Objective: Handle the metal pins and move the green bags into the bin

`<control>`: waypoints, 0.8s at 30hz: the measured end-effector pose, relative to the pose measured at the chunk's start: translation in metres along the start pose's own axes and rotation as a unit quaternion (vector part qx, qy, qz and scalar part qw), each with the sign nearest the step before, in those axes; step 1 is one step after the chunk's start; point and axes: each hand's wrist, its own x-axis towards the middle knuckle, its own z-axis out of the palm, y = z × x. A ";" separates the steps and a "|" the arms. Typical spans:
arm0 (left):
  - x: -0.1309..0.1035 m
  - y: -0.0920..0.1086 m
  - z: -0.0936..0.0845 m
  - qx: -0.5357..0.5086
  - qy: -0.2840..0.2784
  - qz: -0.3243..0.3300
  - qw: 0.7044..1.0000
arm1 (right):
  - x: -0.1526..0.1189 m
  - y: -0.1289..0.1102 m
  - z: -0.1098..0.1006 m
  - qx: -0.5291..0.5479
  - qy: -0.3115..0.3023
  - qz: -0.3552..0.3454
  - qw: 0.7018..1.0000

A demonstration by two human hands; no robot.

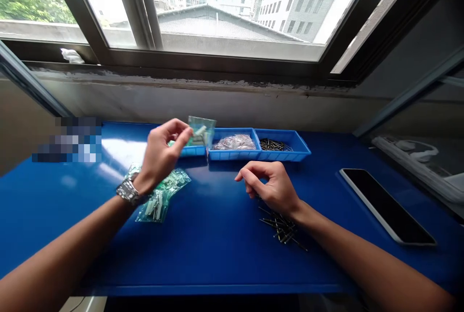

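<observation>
Bare and closest to the camera, the left forearm (pixel 68 249) and right forearm (pixel 362 251) slant in from the lower corners over a blue table (pixel 203 254); take a clock face laid on that table, twelve towards the window (pixel 235 17). Towards eleven, the left hand (pixel 163 150), a metal watch (pixel 127 191) on its wrist, pinches a small clear bag (pixel 201 132) between thumb and forefinger, its other fingers curled in; the bag hangs out past the fingertips, white pieces inside, in front of the row of blue bins. Towards two, the right hand (pixel 273 187) hovers with its fingers bent and the thumb close to the forefinger; whether something thin sits between them, I cannot tell.

Just below that hand, around four, lies a loose pile of dark screws (pixel 284 229); around nine, partly behind the left wrist, filled bags (pixel 163 196) lie heaped together. At twelve stand the left bin (pixel 194 151), mostly hidden by the hand and the bag; the middle bin (pixel 235 156), heaped with small clear packets (pixel 237 142); and the right bin (pixel 299 146), holding more screws (pixel 273 145). Far out at three, a phone (pixel 387 205) lies with its screen dark.
</observation>
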 end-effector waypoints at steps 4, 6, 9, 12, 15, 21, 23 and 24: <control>0.020 -0.022 -0.023 0.219 0.023 0.005 0.976 | 0.001 -0.002 -0.001 -0.017 -0.010 -0.014 1.000; 0.018 -0.021 -0.030 0.282 0.009 0.047 0.958 | 0.001 -0.003 -0.001 -0.025 -0.012 -0.022 0.999; 0.000 -0.004 -0.034 0.299 -0.037 0.093 0.949 | 0.000 -0.004 -0.002 -0.031 -0.016 -0.034 0.999; -0.026 0.011 -0.033 0.335 -0.099 0.132 0.928 | 0.001 -0.003 -0.002 -0.036 -0.023 -0.038 0.998; -0.051 0.010 -0.028 0.424 -0.154 0.153 0.880 | 0.000 -0.001 -0.002 -0.045 -0.036 -0.038 0.998; -0.069 -0.005 -0.015 0.509 -0.181 0.178 0.822 | 0.001 0.000 -0.002 -0.046 -0.047 -0.039 0.997; -0.067 -0.002 -0.014 0.501 -0.179 0.190 0.825 | 0.001 -0.001 -0.002 -0.044 -0.049 -0.040 0.997; -0.066 0.000 -0.014 0.488 -0.178 0.194 0.832 | 0.001 -0.001 -0.002 -0.043 -0.050 -0.040 0.997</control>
